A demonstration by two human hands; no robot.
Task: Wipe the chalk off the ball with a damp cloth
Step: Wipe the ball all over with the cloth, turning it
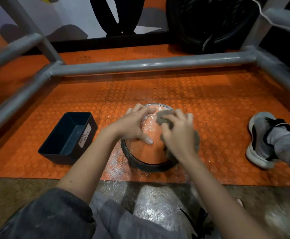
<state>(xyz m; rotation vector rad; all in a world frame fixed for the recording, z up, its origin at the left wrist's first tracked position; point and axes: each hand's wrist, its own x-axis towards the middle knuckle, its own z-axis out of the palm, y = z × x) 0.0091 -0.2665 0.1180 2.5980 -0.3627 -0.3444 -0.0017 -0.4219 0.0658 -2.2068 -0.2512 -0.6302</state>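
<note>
Orange and round, the ball [146, 130] sits on the floor straight ahead of the person, cradled in a black ring [149, 165] on the studded orange mat [158, 90], and both hands are already on it. Being a sphere it has no long axis to line up with, so what matters is where the chalk lies relative to the cloth. A white, speckled patch covers the crown and the far upper face, showing in the gap between the two hands. The left hand [132, 125] cups the left shoulder of the ball, fingers arched over the top and thumb stretched across the near face, and looks to be steadying it. The right hand [177, 133] clutches a bunched grey cloth [163, 118] and presses it to the upper right of the ball, with its leading edge touching the right margin of the chalk. The cloth hand is therefore the one placed to work, and the stroke probably needs to run leftward and away, over the crown toward the left fingertips. The near lower face looks clean and a little glossy, so perhaps half the surface is done; the underside and far side are hidden. Loose white powder is scattered on the mat and the bare floor just in front of the ring. A black bin labelled as a waste basket [84, 137] stands to the left, near but apart from the ring, and a grey shoe [259, 138] lies well off to the right.
</note>
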